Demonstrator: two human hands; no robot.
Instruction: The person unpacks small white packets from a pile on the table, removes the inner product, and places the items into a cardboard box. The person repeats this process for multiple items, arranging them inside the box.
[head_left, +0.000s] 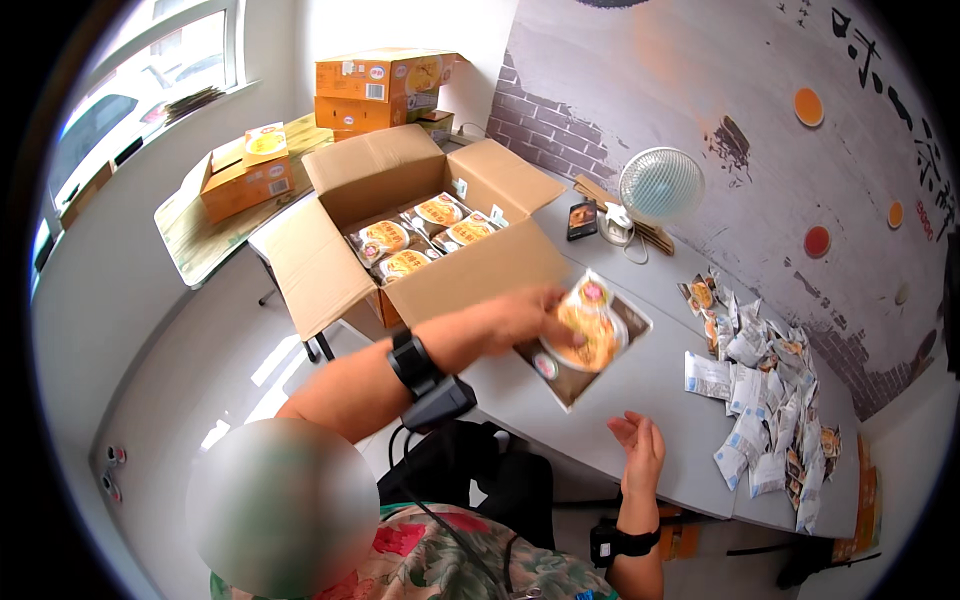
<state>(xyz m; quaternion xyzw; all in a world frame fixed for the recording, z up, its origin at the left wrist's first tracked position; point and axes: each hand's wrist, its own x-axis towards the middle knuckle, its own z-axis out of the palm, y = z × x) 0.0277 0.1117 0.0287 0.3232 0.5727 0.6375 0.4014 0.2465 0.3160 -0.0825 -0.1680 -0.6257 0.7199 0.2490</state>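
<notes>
A large brown and white food pouch (604, 322), printed with a bowl of food, is in front of me over the grey table (645, 397). My left hand (529, 319), slightly blurred, grips its left side, fingers on the printed face. Whether the pouch touches the tabletop I cannot tell. Close to the table's near edge is my right hand (641, 450), empty, palm turned up and fingers loosely apart. Beyond my left arm stands an open cardboard carton (480, 281), flaps spread outward. Several similar pouches (405, 264) lie inside it in layers.
A pile of small white and brown sachets (765, 390) covers the table's right end. At the back are a small fan (660, 187), a phone (582, 220) and flat cardboard pieces (651, 238). Orange boxes (375, 82) are stacked behind the carton; another orange box (247, 184) sits on a wooden table (187, 244).
</notes>
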